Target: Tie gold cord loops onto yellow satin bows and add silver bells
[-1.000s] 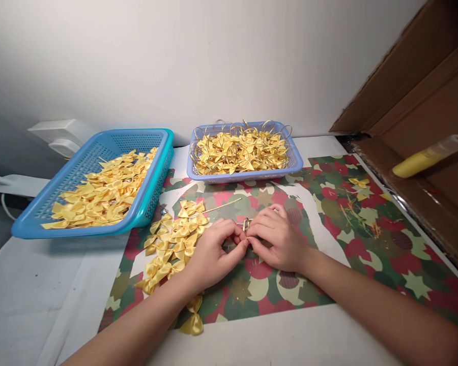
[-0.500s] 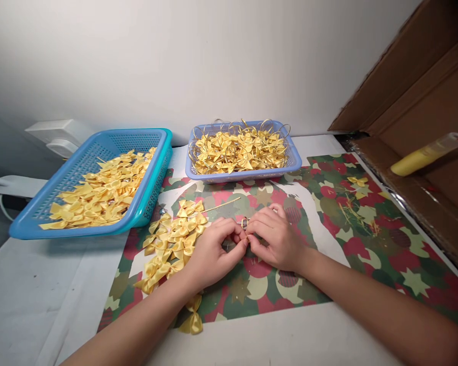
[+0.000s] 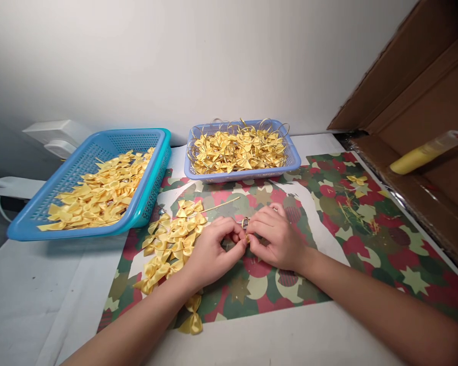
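My left hand (image 3: 218, 249) and my right hand (image 3: 275, 238) meet over the patterned sheet, fingertips almost touching. Between them a thin gold cord (image 3: 245, 222) curls up in a small loop, and the fingers of both hands are pinched on it. A tiny yellow bit shows at the fingertips; the rest is hidden by the fingers. Beside my left hand lies a pile of yellow satin bows (image 3: 175, 236), with a straight length of gold cord (image 3: 223, 204) sticking out behind it. One more bow (image 3: 193, 315) lies near my left forearm.
Bows with gold cord loops fill a blue-purple basket (image 3: 242, 176) at the back. Stacked blue and teal baskets (image 3: 80, 233) at the left hold more bows. Cord scraps (image 3: 356, 216) lie on the camouflage-like sheet (image 3: 416, 254) at right. Cardboard (image 3: 423, 96) stands beside a yellow-filled tube (image 3: 423, 155).
Both hands keep nearly the same place and pinch. A little more yellow shows between the fingertips. The whole view has shifted very slightly.
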Tool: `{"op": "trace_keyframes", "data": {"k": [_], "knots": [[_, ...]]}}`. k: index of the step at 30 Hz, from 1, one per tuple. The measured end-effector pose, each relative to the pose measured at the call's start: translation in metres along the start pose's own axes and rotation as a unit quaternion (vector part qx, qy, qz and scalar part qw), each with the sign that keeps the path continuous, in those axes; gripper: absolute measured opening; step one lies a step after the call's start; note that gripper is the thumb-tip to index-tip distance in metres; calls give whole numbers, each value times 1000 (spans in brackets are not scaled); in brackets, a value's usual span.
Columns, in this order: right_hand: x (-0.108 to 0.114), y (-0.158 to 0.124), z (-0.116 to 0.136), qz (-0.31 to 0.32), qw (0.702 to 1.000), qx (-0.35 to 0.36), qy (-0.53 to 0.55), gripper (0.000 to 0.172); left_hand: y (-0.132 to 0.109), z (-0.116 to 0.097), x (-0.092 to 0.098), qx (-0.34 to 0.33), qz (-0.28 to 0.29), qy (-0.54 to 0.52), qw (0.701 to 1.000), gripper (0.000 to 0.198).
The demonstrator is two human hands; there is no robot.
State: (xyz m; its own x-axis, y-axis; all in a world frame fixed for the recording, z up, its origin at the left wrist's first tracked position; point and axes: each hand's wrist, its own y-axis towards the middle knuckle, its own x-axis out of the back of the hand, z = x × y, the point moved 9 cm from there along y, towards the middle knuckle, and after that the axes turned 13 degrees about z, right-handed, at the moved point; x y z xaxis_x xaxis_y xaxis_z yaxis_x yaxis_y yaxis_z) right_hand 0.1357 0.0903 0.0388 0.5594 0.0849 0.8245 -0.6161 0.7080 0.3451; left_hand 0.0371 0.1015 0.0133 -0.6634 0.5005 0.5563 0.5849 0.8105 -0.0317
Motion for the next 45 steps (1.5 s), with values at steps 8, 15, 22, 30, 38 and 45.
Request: {"op": "trace_keyframes", "data": {"k": [8, 15, 22, 30, 38, 45], "knots": [[0, 0, 0, 4, 1000, 1, 17, 15, 0, -1, 0, -7, 1, 13, 1000, 14], [0, 1, -3, 28, 998, -13, 58, 15, -1, -2, 2, -6, -10, -1, 1000, 15], [-1, 2, -3, 33, 998, -9, 53, 12, -2, 1, 3, 2, -14, -19, 1000, 15], [4, -1, 3, -14, 1000, 10, 10, 13, 0, 2, 2, 3, 0, -26, 1000, 17], [6, -2, 6, -37, 999, 14, -36, 14, 2, 9, 1, 28, 13, -54, 998, 19], [11, -3, 11, -67, 995, 25, -67, 13, 5, 8, 0, 52, 27, -53, 997, 19]]}}
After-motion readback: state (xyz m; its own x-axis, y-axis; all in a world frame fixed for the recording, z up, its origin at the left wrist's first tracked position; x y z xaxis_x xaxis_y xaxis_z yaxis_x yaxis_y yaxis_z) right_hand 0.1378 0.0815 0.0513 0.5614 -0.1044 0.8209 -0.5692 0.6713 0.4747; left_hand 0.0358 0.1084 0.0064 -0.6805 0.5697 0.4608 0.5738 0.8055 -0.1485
